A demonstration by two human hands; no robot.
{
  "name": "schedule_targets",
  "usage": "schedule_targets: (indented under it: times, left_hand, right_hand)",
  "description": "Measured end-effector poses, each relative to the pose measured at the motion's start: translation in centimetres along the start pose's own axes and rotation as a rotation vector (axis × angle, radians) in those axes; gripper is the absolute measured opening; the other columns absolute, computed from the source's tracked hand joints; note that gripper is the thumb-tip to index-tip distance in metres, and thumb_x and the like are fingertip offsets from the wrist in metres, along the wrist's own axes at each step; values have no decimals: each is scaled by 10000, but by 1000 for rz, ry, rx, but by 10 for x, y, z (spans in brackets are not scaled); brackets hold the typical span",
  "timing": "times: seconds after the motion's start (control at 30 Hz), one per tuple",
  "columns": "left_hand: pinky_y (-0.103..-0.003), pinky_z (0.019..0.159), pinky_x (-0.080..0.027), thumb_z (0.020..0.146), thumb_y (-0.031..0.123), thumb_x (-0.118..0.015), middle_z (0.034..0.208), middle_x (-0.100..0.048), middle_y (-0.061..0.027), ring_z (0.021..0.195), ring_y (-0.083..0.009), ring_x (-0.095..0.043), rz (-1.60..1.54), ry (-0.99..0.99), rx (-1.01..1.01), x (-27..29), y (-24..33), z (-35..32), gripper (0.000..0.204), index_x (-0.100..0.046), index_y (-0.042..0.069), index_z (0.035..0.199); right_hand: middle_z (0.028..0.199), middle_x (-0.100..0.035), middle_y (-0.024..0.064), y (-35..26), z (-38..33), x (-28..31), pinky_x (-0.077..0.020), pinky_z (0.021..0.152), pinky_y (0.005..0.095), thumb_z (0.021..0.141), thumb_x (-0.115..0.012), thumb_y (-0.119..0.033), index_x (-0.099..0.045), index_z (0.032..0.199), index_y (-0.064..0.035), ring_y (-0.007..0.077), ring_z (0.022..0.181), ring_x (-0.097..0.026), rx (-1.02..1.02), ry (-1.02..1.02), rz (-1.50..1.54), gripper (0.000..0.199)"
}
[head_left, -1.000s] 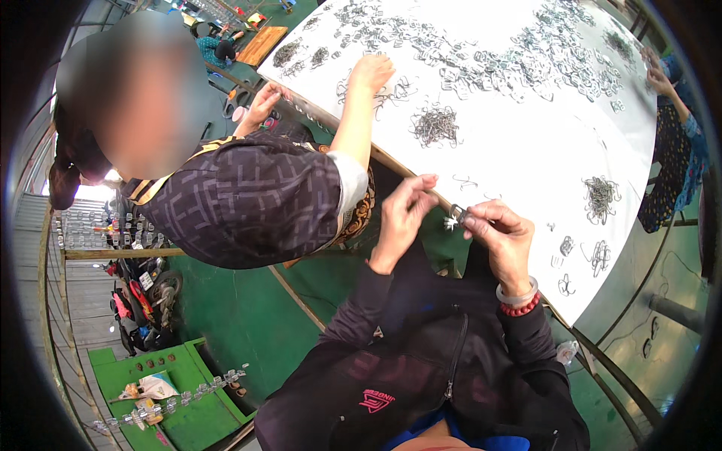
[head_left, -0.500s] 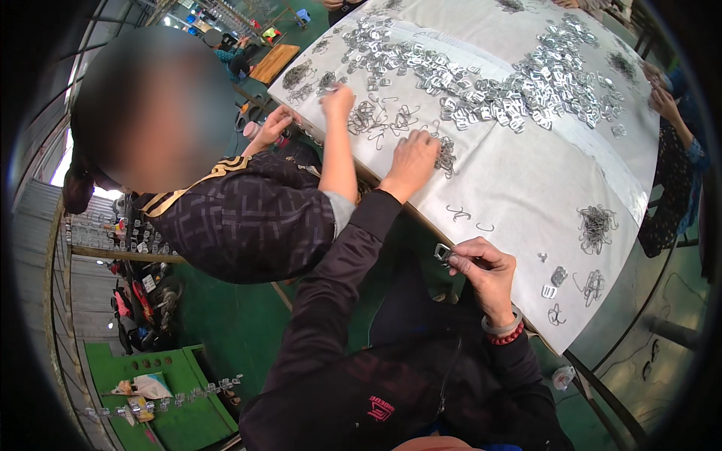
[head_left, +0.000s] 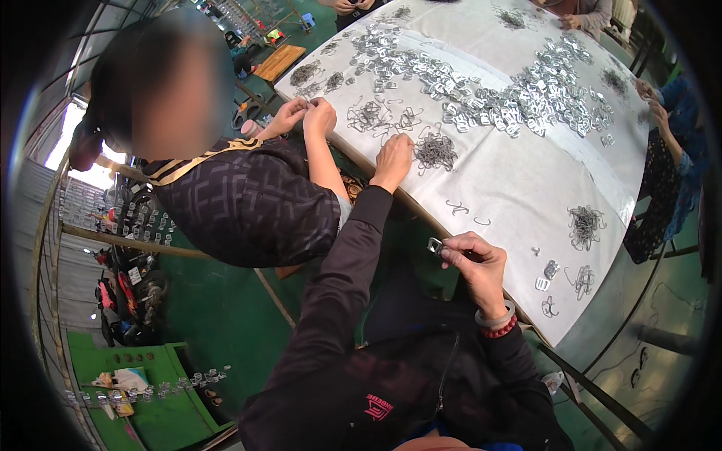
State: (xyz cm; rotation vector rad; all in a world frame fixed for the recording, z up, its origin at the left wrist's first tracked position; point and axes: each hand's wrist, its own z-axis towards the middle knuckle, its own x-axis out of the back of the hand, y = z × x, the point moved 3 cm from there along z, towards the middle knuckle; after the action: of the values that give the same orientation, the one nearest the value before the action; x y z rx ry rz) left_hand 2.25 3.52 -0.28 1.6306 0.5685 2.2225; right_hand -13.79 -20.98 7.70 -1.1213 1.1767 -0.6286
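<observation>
My right hand (head_left: 479, 264) is just off the table's near edge, pinching a small silver metal buckle (head_left: 434, 245) between thumb and fingers. My left hand (head_left: 395, 160) is over the table edge, beside a dense pile of dark wire hooks (head_left: 436, 152). Its fingers are curled together, and whatever may be in them is hidden. Two or three loose wire hooks (head_left: 456, 207) lie on the white tabletop between my hands.
Many silver buckles (head_left: 489, 109) spread across the white-covered table (head_left: 519, 180). More hook piles (head_left: 585, 225) lie at right. A co-worker (head_left: 248, 203) sits close on my left, both hands together over the table edge. Other people's hands work at the far and right sides.
My left hand has drawn back leftward from the hook pile, leaving more of it visible. My right hand still holds the buckle. The co-worker's hands have come together.
</observation>
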Motion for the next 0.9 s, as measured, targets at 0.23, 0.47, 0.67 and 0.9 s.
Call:
schedule_targets:
  times: [0.23, 0.47, 0.67, 0.9]
  left_hand:
    - [-502, 747, -523, 826, 111, -672, 823, -668, -249, 825, -439, -661, -16, -18, 120, -2, -1, -5, 133, -675, -20, 799]
    - [-490, 766, -513, 861, 30, -572, 897, -614, -239, 829, -393, -630, 243, -6, 3, -19, 3, -19, 83, -599, -45, 838]
    - [-370, 678, -565, 908, 45, -596, 839, -658, -166, 763, -261, -685, -444, 98, 255, 6, 11, -57, 102, -588, -48, 949]
    - [-280, 691, -569, 951, 51, -576, 847, -671, -118, 769, -150, -680, -983, 26, 261, 55, 55, -58, 125, -578, -73, 967]
  right_hand:
    - [910, -663, 105, -7, -8, -5, -533, 653, 231, 808, -666, 137, -708, 930, 58, 136, 722, -640, 16, -9, -18, 151]
    - [898, -663, 110, -9, -6, 3, -526, 640, 232, 798, -668, 142, -702, 910, 66, 139, 712, -638, 5, 39, -19, 140]
    - [886, -665, 109, -2, 5, 7, -521, 638, 238, 798, -666, 140, -700, 908, 67, 139, 700, -632, -4, 24, -20, 137]
    - [842, -668, 84, 20, 7, 5, -519, 626, 238, 817, -675, 96, -680, 941, 64, 127, 682, -627, -70, 112, -22, 128]
